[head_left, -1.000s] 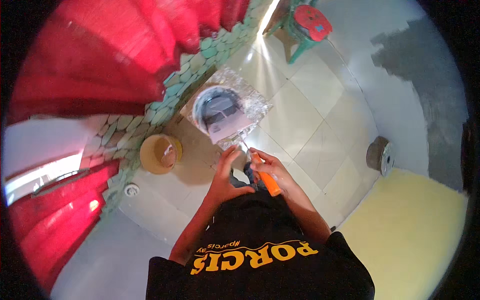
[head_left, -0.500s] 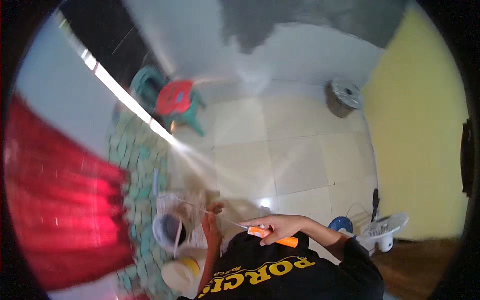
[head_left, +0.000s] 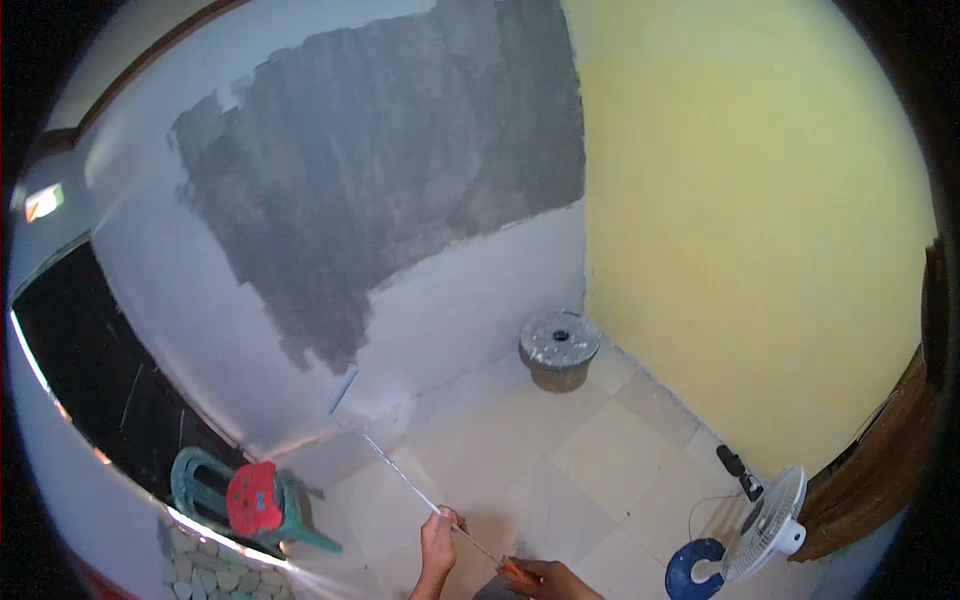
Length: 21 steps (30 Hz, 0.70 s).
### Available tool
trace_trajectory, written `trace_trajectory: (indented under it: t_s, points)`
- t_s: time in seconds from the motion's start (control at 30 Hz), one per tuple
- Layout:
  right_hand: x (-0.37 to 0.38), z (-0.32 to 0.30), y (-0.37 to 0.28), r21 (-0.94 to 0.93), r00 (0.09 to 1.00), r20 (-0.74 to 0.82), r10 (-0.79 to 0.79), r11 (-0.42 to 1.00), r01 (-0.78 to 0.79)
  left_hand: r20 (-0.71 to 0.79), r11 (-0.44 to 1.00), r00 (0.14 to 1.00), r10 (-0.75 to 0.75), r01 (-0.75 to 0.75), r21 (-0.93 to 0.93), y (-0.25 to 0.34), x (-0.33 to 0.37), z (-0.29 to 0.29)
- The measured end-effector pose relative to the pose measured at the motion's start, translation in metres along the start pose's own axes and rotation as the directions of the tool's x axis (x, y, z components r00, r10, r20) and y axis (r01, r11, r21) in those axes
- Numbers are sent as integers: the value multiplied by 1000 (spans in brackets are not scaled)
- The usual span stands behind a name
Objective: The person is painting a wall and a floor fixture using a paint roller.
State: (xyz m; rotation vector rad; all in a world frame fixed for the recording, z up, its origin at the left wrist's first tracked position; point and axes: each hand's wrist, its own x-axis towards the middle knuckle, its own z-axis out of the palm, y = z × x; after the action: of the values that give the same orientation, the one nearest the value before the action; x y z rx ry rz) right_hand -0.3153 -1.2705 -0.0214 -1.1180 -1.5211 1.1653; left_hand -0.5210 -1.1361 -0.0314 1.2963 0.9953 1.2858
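A long-handled paint roller (head_left: 400, 473) slants up and away from me. Its pale roller head (head_left: 343, 389) is near the lower edge of a grey painted patch (head_left: 400, 150) on the white wall; whether it touches the wall I cannot tell. My left hand (head_left: 438, 546) is wrapped round the metal pole. Lower down and to the right, my right hand (head_left: 552, 580) grips the orange handle (head_left: 517, 571) at the pole's near end.
A green plastic chair (head_left: 300, 520) with a red cover stands left by the dark doorway (head_left: 110, 360). A round, paint-spattered container (head_left: 560, 350) sits in the far corner. At right are a white fan (head_left: 765, 525) with a blue base and a yellow wall (head_left: 740, 200).
The view has swung up toward the painted wall. The roller now points away toward the wall rather than left over the bucket. My left hand has closed round the pole.
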Motion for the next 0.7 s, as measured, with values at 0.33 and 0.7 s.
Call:
trace_trajectory:
  t_s: [0.33,0.7]
  points:
    - [214,-164,47,-312,898,-254,358,849,-427,131,999,990,53,-53,0,-68,288,147]
    - [360,-335,122,-196,798,-580,163,923,-331,473,1000,881,15,-14,-7,-57,504,316]
